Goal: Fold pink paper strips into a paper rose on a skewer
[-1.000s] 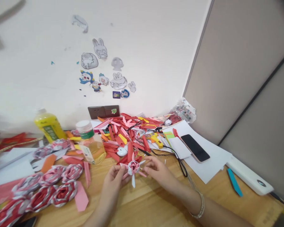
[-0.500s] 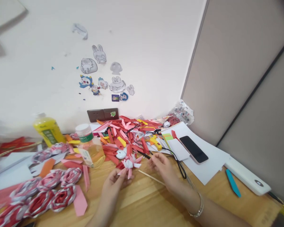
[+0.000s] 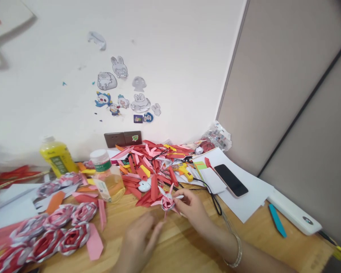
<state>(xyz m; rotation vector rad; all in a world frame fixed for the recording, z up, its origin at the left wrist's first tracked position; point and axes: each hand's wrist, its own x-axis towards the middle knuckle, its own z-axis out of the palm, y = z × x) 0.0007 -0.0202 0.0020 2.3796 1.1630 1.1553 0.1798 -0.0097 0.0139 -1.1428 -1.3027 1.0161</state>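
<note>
Behind everything, white wall (image 3: 173,45) with paper cut-outs (image 3: 107,80) stuck on it; in front, wooden worktop (image 3: 184,254). At far left, red paper (image 3: 19,172) and white sheets (image 3: 14,199). Nearer, two rows of roses (image 3: 74,239), pink-and-white in the back one, red-and-white in the front one. Beyond these, yellow bottle (image 3: 58,157) near the wall, and closer in, orange strip (image 3: 55,202). Beside the front row's right end, pink strip (image 3: 94,242). Next, jar (image 3: 109,182) with white lid and green label.

Then left hand (image 3: 139,239), blurred, low over the worktop, thumb apart from loosely bent fingers (image 3: 146,220), near the flower (image 3: 168,202); because of the blur, impossible to tell whether touching it. Behind, heap of red, pink and yellow strips (image 3: 159,161) along the wall.

At the heap's near edge, this pink-and-white paper flower, strips jutting out around it, pinched at its right side between thumb and fingers of the right hand (image 3: 191,206). On that wrist, bracelet (image 3: 238,251). Beyond, yellow glue gun (image 3: 184,171). Farther right, phone (image 3: 231,180) lying on white paper (image 3: 250,204), then blue strip (image 3: 277,221) beside long white device (image 3: 295,212). Rightmost, grey panel (image 3: 287,76).
</note>
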